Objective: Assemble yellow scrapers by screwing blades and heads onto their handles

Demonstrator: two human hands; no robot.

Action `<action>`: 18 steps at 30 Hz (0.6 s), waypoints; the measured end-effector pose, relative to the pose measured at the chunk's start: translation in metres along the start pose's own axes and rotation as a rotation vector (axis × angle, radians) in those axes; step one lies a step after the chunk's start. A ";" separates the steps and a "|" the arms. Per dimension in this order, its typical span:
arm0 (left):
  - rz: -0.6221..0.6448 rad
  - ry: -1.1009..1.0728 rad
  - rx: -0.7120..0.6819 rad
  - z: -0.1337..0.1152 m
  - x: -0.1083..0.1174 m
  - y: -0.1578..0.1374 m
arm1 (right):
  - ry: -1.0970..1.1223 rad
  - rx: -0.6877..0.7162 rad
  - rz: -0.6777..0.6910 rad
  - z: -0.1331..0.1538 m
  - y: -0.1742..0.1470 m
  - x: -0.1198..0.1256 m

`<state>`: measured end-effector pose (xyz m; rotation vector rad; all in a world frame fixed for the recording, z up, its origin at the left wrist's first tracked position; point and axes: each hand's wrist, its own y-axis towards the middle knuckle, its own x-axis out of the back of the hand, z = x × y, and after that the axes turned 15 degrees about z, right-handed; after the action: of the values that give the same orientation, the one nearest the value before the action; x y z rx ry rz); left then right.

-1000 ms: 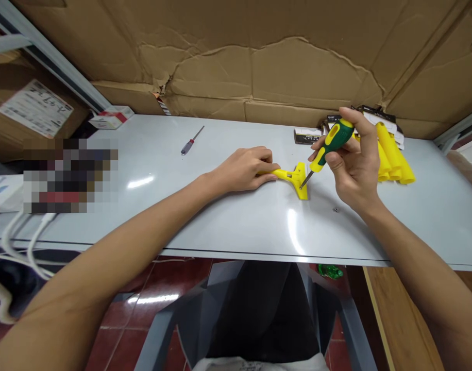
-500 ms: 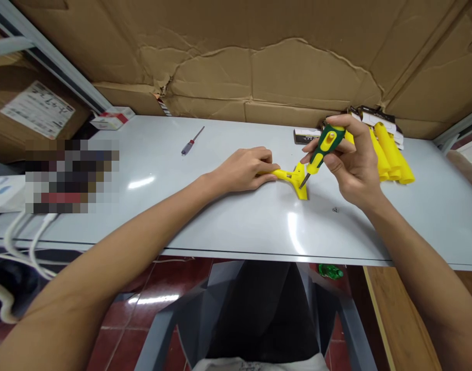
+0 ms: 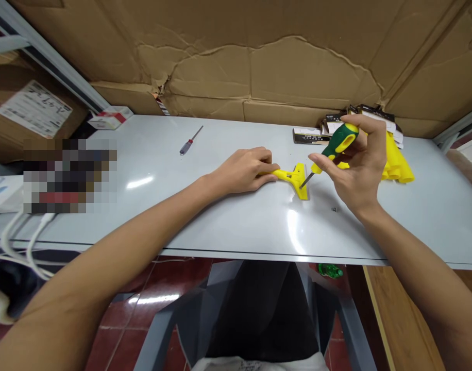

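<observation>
A yellow scraper (image 3: 299, 180) lies on the grey table, its wide head pointing right with a thin blade along the edge. My left hand (image 3: 249, 170) is closed around its handle and covers most of it. In my right hand (image 3: 359, 165) is a green and yellow screwdriver (image 3: 339, 141), gripped by the handle and tilted down to the left. Its tip meets the lower part of the scraper's head, though a screw there is too small to make out. A few tiny metal pieces (image 3: 334, 209) rest right of the scraper.
A second, smaller screwdriver (image 3: 191, 140) lies at the back left. Yellow tubular pieces (image 3: 398, 159) and black-and-white packets (image 3: 311, 135) are at the back right. A red-and-white box (image 3: 110, 118) stands in the far left corner; white cables (image 3: 35, 242) hang at the left edge.
The screwdriver's handle has swung right and leans lower, while its tip stays at the scraper's head. My right fingers have shifted on the handle. My left hand has kept its place.
</observation>
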<state>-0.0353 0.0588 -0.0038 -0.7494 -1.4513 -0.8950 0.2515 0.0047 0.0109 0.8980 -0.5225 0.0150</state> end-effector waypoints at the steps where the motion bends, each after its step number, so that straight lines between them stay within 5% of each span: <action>1: 0.000 0.005 0.002 0.000 0.000 0.000 | -0.027 -0.004 -0.034 0.001 -0.001 -0.002; 13: 0.016 0.008 -0.003 -0.001 0.003 -0.001 | -0.022 0.017 -0.186 0.021 0.004 -0.002; 18: 0.004 -0.007 -0.017 0.001 0.001 0.000 | 0.207 0.026 0.019 0.008 0.006 0.001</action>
<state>-0.0359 0.0597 -0.0027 -0.7690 -1.4493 -0.9036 0.2477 0.0019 0.0203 0.9054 -0.3379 0.1307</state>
